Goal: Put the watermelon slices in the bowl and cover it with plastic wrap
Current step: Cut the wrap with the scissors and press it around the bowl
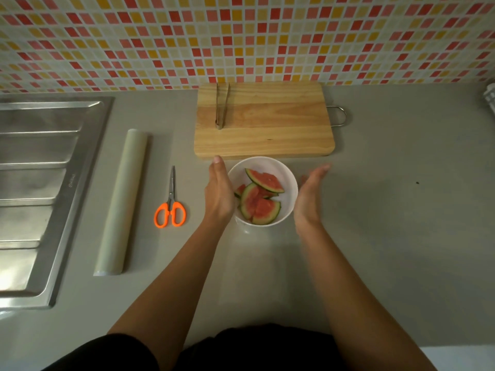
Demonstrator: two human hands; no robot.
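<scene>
A white bowl (pixel 288 180) stands on the grey counter just in front of the cutting board. Several watermelon slices (pixel 261 200) with green rind lie inside it. My left hand (pixel 218 194) is flat and open against the bowl's left side, fingers pointing away from me. On the other side, my right hand (pixel 310 195) is open with its palm facing the bowl, a small gap away from the rim. No film is visible over the bowl. The roll of plastic wrap (pixel 122 202) lies lengthwise on the counter to the left.
Orange-handled scissors (pixel 171 204) lie between the roll and the bowl. A wooden cutting board (pixel 267 121) with metal tongs (pixel 222 108) on it sits behind the bowl. The steel sink drainer (pixel 40 183) fills the left. A tiled wall rises behind.
</scene>
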